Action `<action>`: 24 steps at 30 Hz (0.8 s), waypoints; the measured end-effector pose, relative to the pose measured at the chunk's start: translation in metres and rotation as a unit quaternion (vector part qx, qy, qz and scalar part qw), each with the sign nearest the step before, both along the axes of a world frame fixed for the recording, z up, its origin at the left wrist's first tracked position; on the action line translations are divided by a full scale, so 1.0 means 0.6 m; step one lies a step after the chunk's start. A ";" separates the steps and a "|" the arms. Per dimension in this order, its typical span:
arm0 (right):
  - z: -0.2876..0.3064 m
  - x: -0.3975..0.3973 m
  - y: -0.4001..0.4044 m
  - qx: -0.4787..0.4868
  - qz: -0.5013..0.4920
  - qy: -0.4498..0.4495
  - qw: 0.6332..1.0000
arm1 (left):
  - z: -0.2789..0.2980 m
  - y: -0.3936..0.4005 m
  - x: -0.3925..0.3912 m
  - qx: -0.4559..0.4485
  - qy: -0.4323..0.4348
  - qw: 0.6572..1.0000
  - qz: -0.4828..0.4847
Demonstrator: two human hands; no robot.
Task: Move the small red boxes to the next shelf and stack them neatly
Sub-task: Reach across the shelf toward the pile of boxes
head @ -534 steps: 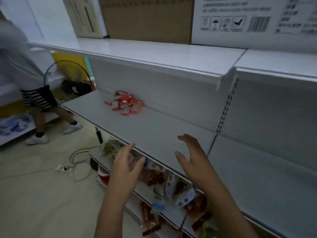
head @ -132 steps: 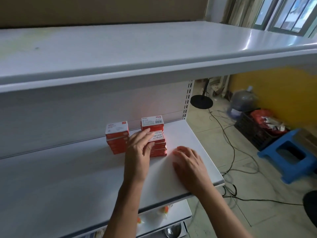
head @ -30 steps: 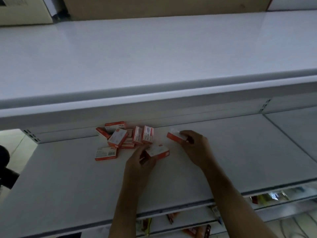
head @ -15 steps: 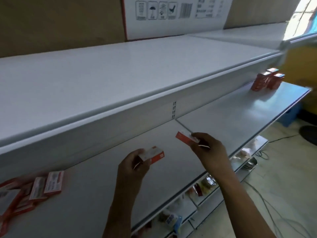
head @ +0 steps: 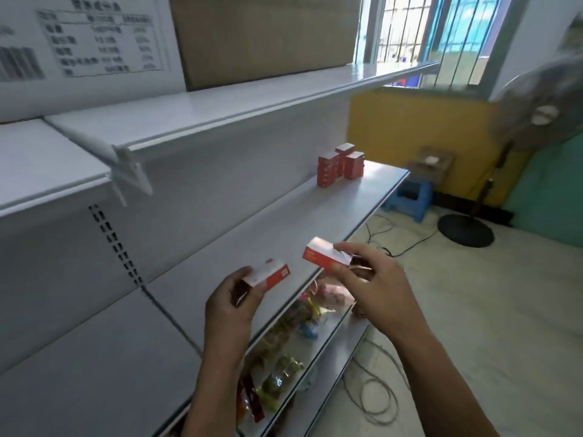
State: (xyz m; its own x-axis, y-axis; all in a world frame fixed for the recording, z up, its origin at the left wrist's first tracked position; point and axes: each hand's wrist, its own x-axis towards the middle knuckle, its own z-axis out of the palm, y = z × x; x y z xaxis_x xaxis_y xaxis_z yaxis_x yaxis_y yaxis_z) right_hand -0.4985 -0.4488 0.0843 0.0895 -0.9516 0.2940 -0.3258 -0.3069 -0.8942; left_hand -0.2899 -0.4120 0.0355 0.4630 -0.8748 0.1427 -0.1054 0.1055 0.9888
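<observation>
Left hand is clamped on a small red box, thumb and fingers curled round its near end; the box is tilted, white face up, red side toward the camera. Right hand pinches a second red box at its right end between thumb and fingertips, the box held roughly level. Both boxes are in the air above the front part of the white shelf, near each other but not touching, the right-hand one toward 2 o'clock from the left-hand one.

At 1 o'clock from the hands, at the far end of the same shelf and against its back panel, stand the stacked red boxes: three upright piles set close together. Their count per pile cannot be read.

Lower shelf below the hands carries packaged goods, blurred. On the floor at 3 o'clock lie loose cables; farther off, a blue stool and a standing fan with a round black base.
</observation>
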 end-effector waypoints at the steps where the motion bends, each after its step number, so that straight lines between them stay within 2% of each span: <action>1: 0.002 -0.022 -0.015 0.003 -0.004 -0.007 1.000 | 0.003 -0.020 -0.021 0.003 -0.001 1.000 -0.006; 8: -0.023 -0.130 -0.127 0.035 -0.037 -0.043 0.998 | -0.003 -0.171 -0.114 0.017 -0.017 0.999 -0.034; 13: -0.043 -0.179 -0.236 0.048 -0.031 -0.004 0.998 | -0.022 -0.296 -0.165 0.044 -0.038 0.998 -0.036; 20: -0.065 -0.232 -0.433 0.049 -0.032 0.033 0.998 | -0.047 -0.518 -0.209 0.028 -0.011 0.999 -0.023; 24: -0.080 -0.260 -0.525 0.058 -0.037 0.049 0.996 | -0.058 -0.628 -0.230 0.034 -0.024 0.999 -0.017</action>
State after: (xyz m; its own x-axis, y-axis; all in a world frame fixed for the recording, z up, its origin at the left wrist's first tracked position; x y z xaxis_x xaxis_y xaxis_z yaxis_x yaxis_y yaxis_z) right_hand -0.6543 -0.7636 0.0362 0.0406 -0.9836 0.1758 -0.4307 -0.1760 -0.8852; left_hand -0.4277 -0.7886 0.0005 0.4265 -0.8986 0.1035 -0.1502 0.0425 0.9877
